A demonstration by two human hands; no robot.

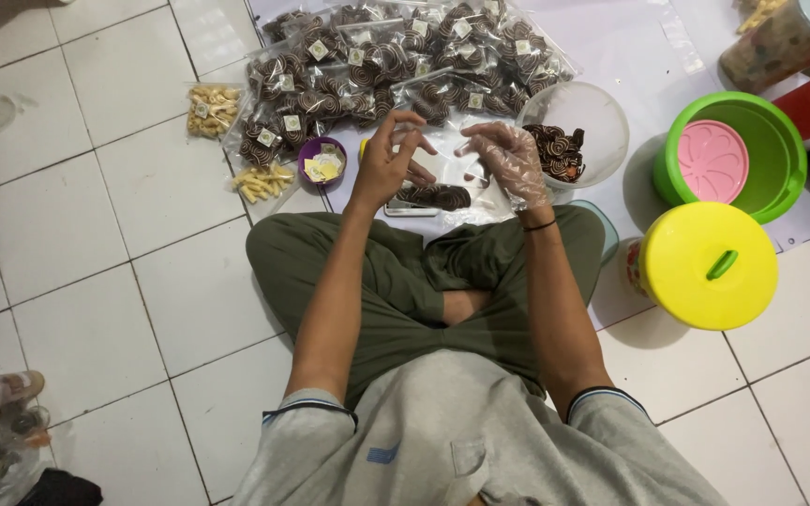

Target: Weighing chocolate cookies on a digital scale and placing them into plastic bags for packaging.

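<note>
Here, a purple cup [322, 161] of small labels sits beside the bare left hand [388, 161], which pinches the top of a clear bag [442, 180] of brown swirl cookies (over the lap); the gloved right hand [510, 159] grips its other edge.

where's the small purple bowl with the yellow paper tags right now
In the head view, the small purple bowl sits on the floor just left of the left hand, below the pile of bagged brown cookies.

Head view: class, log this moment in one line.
left hand: pinching clear bag | right hand: gloved, on bag | dark cookies inside | bowl beside
</note>
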